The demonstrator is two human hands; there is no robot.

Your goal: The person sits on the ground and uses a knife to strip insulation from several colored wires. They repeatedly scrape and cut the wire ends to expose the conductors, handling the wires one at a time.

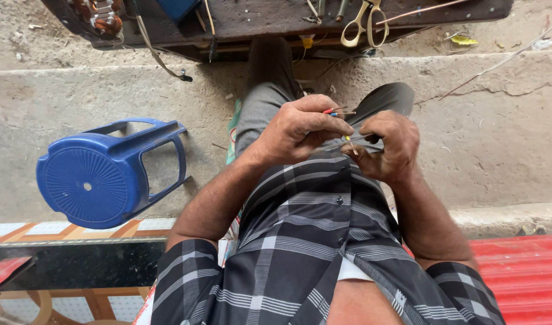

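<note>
I have a small bundle of thin wires pinched in my left hand, thumb and fingers pressed together around them, over my lap and just in front of my checked shirt. The short ends, one red and at least one blue, stick out past my fingertips. They point to the right and slightly away from me, so the long axis of the wires runs nearly level, from my left hand toward my right.

My right hand sits just beside the left, almost touching it, and is curled closed around something thin. A yellow tip shows between the two hands, just below the wire ends. I cannot tell whether it is another wire or a small tool, nor quite how my right fingers grip it.

Taking the wires as the mark: beyond them, at the far edge of the concrete floor, lies a dark board with a pair of pale-handled scissors on it, up and a little to the right. Well off to the left of the wires a blue plastic stool lies tipped on its side. Near and to the right of me is a red ridged sheet.
</note>
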